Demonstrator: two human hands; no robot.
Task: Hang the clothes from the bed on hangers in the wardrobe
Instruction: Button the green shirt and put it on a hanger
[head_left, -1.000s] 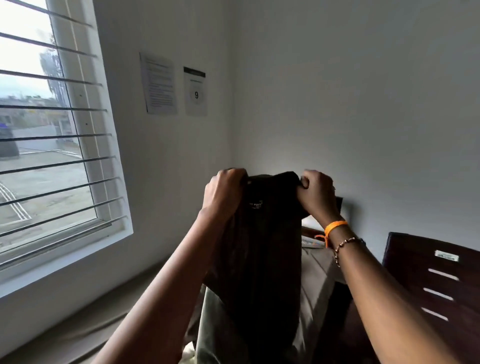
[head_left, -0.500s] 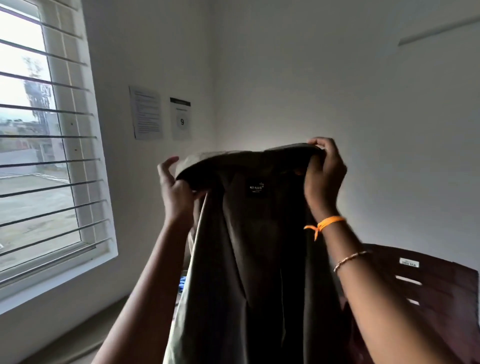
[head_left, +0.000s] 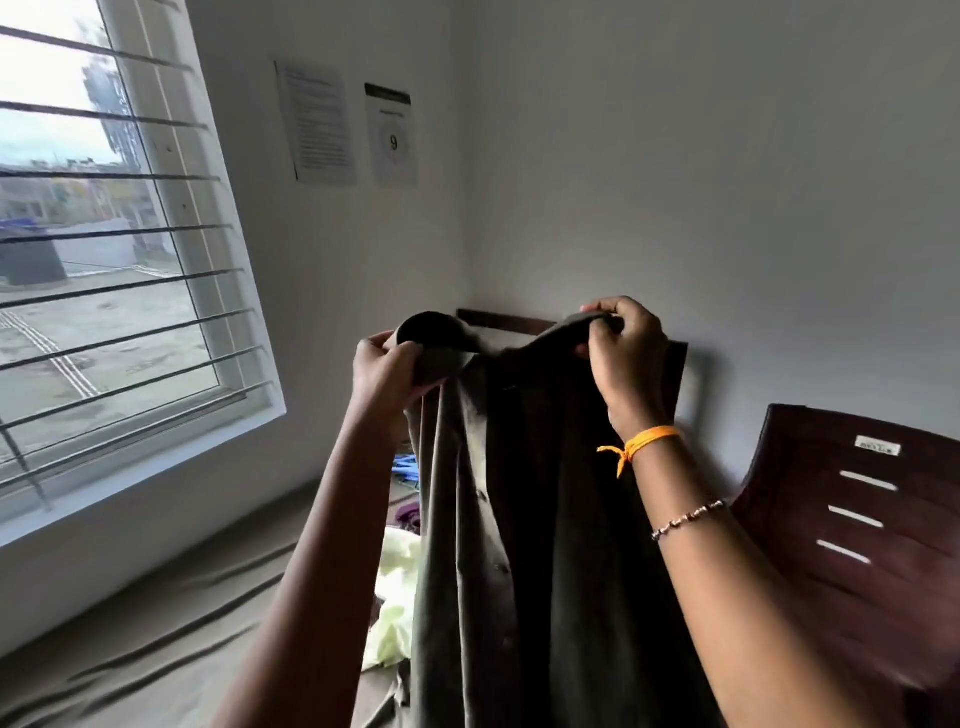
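I hold a dark olive shirt (head_left: 524, 545) up in front of me by its top edge, and it hangs down over the bed. My left hand (head_left: 387, 371) grips the shirt's left shoulder and collar. My right hand (head_left: 626, 358) pinches the right shoulder, with an orange band on that wrist. Below the shirt, a pale yellow-green garment (head_left: 397, 597) lies on the bed (head_left: 171, 623), and a purple cloth (head_left: 410, 514) lies further back. Something blue (head_left: 405, 465) shows behind my left forearm. No wardrobe is in view.
A barred window (head_left: 104, 249) fills the left wall. Two paper notices (head_left: 353, 132) hang on the wall beside it. A dark brown plastic chair (head_left: 857, 525) stands at the right, close to my right arm. A dark headboard (head_left: 498, 322) runs along the back wall.
The shirt has been spread wider between my hands and lowered a little. My left hand went from loosely touching the collar to gripping it. The camera tilted down and right.
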